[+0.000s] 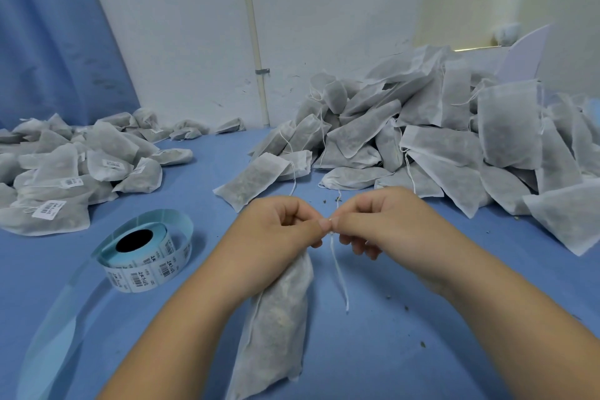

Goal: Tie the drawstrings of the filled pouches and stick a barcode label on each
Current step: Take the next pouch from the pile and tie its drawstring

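Observation:
A filled white mesh pouch (pixel 276 328) hangs from my hands above the blue table, its bottom toward me. My left hand (pixel 276 227) grips the pouch's gathered neck and pinches the drawstring. My right hand (pixel 376 217) pinches the same white drawstring (pixel 339 276) right beside the left fingertips; the loose end dangles down between my forearms. A roll of barcode labels (pixel 143 253) on blue backing sits on the table to the left of my left arm.
A large heap of unlabelled filled pouches (pixel 438 140) fills the back right. A pile of labelled pouches (pixel 65 172) lies at the back left. Spent backing strip (pixel 55 334) trails from the roll toward the near left. White wall and blue curtain stand behind.

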The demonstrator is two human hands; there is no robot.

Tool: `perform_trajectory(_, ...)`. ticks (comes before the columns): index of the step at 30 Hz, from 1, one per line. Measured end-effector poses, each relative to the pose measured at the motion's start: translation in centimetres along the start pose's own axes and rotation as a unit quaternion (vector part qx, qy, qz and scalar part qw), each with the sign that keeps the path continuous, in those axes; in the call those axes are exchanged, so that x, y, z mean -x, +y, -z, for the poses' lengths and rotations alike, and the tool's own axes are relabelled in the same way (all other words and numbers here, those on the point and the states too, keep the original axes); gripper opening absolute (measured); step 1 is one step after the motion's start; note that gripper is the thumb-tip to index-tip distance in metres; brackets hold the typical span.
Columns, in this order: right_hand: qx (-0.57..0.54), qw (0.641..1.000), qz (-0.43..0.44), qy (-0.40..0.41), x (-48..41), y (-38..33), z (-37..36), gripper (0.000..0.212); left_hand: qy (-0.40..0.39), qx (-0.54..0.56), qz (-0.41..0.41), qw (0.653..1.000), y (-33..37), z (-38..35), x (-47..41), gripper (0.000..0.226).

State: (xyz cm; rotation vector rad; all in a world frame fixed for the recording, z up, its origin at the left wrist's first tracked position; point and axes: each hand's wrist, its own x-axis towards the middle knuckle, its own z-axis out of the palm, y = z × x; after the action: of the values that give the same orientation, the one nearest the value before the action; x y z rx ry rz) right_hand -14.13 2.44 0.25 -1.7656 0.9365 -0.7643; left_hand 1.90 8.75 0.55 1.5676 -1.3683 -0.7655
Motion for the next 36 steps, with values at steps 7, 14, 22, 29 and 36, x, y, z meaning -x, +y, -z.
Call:
perform_trajectory(7,-0.104,0.992,-0.052,-0.041,-0.14,0.19,0.18,0.014,-0.015,-0.014,0.005,1.0,-0.18,0.27,-0.11,0.017)
perform_trajectory(14,-0.178,0.98,-0.067,-0.05,-0.36,0.19,0.15,0.017,-0.068,0.004,0.031,0.997,-0.23,0.17,-0.03,0.014)
perform_trajectory(22,-0.148,0.989,-0.014,-0.021,-0.38,0.58,-0.01,0.01,-0.061,0.094,0.061,0.992,-0.15,-0.19,-0.01,0.013)
perform_trajectory(29,-0.047,0.993,0.079,0.073,-0.37,0.43,0.23,0.009,-0.049,0.083,0.056,0.994,-0.09,-0.21,0.03,0.019)
perform_trajectory(36,0.034,0.981,0.183,0.057,0.12,0.0,0.16,0.015,-0.031,0.07,0.047,0.996,-0.05,-0.34,0.09,0.018)
